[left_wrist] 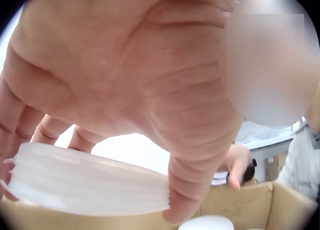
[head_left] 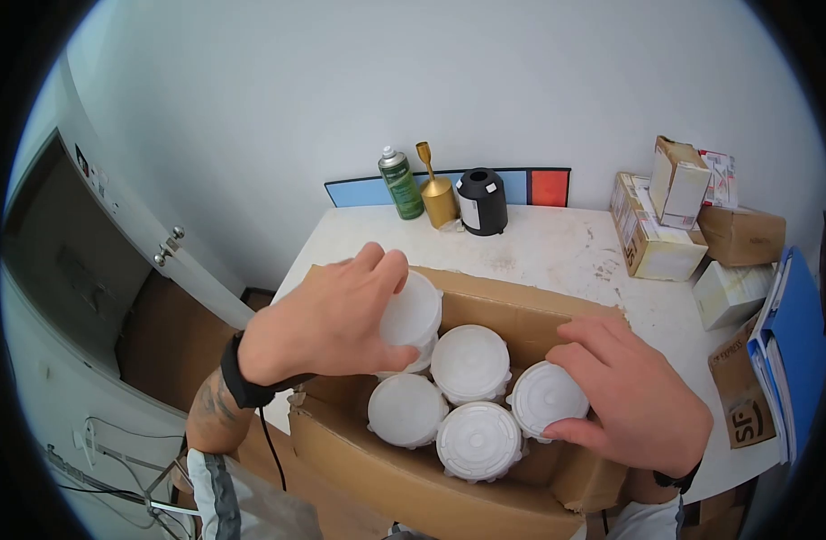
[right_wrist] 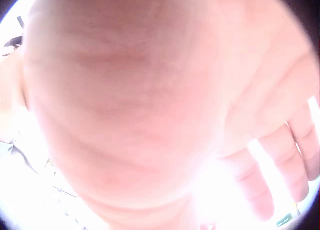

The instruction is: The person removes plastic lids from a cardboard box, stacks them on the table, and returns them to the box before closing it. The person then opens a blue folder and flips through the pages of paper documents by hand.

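Note:
In the head view my left hand [head_left: 327, 315] holds a round white lidded tub [head_left: 415, 310] at the box's far left, thumb and fingers on opposite sides of its rim. The left wrist view shows the same translucent white tub [left_wrist: 90, 182] spanned between thumb and fingers, close to the box edge. My right hand [head_left: 638, 396] is over the box's right end, thumb and fingers spread around another white lidded tub [head_left: 550, 396], which it partly covers. Several more white tubs, such as the middle one [head_left: 471, 362], stand in the cardboard box [head_left: 431, 504]. The right wrist view is overexposed.
The box stands at the front of a white table [head_left: 539, 243]. Behind it are a green spray can [head_left: 401, 184], a gold candlestick [head_left: 440, 198] and a black container [head_left: 482, 202]. Small cartons [head_left: 656, 234] and blue folders [head_left: 800, 342] are at right, a door [head_left: 98, 207] at left.

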{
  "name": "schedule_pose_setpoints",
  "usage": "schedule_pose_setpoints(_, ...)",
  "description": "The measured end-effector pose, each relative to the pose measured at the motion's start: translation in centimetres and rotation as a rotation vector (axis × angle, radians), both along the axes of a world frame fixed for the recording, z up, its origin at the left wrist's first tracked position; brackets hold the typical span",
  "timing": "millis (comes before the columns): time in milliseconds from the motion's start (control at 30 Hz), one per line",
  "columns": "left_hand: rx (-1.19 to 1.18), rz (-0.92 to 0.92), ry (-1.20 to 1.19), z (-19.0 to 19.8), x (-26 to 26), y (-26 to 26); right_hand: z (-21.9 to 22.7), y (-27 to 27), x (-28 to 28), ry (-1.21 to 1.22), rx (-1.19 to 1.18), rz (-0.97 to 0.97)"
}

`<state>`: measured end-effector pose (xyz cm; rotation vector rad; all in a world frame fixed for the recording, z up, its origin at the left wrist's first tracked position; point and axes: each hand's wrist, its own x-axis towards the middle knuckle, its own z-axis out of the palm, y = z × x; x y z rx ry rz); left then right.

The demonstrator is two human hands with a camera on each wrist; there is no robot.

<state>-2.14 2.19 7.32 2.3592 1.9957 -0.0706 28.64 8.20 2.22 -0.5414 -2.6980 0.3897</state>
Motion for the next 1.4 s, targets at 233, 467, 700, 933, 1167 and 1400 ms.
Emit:
schedule_pose_setpoints(233,0.542,-0.22,-0.12,-1.0,0.8,7.7,-0.9,0.7,0.2,-0.161,-0.096,0.015)
schedule_pose_setpoints(467,-0.197,-0.29,0.033,-4.0,3.8,3.9,-1.1,2.0,0.0,-0.21,-0.165,0.064)
schedule_pose_setpoints(700,-0.249,-0.454,0.083,-7.2,3.4,3.4,-2.1,4.1,-0.4,-0.195,-0.309,0.149)
schedule_pose_setpoints(933,-0.205,-0.461,0.041,-6.4,2.9,2.9,-2.2,5.2,-1.0,-0.218,-0.362,0.179)
schedule_pose_setpoints(1167,-0.057,-0.447,0.024,-6.3,2.9,2.4,-2.5,4.8,-1.3,-0.155,-0.318,0.132)
schedule_pose_setpoints(1400,0.092,-0.496,-0.031,-8.9,2.4,2.1,-1.8,3.6,-2.4,-0.416,-0.177,0.019)
